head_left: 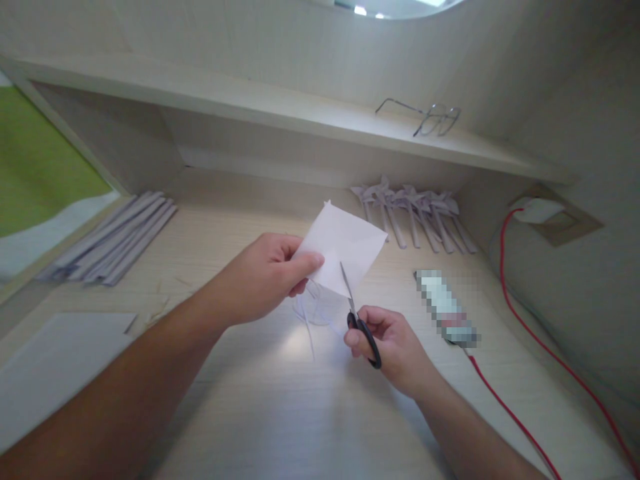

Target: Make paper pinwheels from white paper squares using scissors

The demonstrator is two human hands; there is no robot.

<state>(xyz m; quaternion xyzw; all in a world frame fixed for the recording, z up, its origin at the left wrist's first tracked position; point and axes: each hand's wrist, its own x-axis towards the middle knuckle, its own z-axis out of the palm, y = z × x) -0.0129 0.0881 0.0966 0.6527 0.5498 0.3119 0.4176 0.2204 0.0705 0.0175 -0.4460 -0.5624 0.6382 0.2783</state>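
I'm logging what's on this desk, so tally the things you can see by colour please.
White: 3 – square paper in the left hand, flat sheet at front left, plug at the wall
Black: 1 – scissors in the right hand
Red: 1 – cable
Grey: 1 – glasses on the shelf
Total: 6; the pale rolled strips and paper pinwheels are too bunched to count.

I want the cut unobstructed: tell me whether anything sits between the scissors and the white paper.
Nothing visible does. The scissors in the right hand already meet the lower edge of the white paper, which the left hand holds up.
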